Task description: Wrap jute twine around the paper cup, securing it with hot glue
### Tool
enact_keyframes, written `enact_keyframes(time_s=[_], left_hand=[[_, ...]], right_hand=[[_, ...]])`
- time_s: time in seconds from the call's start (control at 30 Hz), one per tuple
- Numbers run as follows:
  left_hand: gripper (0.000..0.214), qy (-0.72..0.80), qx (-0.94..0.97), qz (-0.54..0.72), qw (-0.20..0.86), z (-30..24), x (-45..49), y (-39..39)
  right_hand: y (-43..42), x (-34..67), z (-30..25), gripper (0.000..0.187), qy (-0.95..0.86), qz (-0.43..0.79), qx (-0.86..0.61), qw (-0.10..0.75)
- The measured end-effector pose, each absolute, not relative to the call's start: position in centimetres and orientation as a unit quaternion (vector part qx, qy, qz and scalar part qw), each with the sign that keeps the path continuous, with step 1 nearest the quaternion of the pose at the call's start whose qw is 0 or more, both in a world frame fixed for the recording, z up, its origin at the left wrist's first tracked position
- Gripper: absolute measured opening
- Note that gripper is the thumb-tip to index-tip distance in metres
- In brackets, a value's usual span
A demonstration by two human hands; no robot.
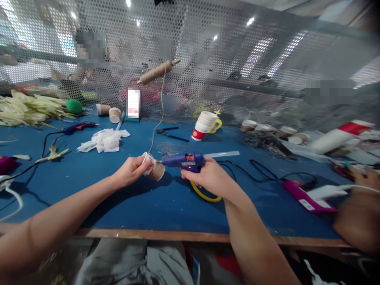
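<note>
My left hand [130,170] is closed around a small paper cup [153,168] partly wrapped in brown twine, held on its side just above the blue table [124,206]. A strand of twine [160,111] runs up from the cup to a spool [157,72] fixed on the mesh screen. My right hand [206,176] grips a blue hot glue gun [184,160], its nozzle touching the cup's wrapped side. A clear glue stick [222,154] sticks out of the gun's back.
A stack of paper cups [204,124], scissors [170,132], crumpled white tissue [103,140], a second glue gun [78,126], dried leaves [26,109] and cables lie on the table. Another person's hand [363,178] works at the right by a magenta device [303,196]. A perforated screen stands behind.
</note>
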State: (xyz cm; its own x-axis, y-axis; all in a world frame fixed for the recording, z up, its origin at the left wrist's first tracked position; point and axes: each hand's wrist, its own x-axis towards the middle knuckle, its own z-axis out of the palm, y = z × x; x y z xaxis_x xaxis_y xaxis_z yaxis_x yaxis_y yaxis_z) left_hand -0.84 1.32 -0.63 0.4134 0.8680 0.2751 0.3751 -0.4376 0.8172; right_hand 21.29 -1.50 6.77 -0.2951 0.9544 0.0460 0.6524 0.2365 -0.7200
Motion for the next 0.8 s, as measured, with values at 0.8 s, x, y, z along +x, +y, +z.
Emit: enact_keyframes(time_s=[0.8], left_hand=[[0.042,0.395,0.777,0.364,0.329,-0.50,-0.80,1.03]], right_hand=[[-1.35,21.41,6.88,0.015,-0.737,0.301,-0.549,0.254]])
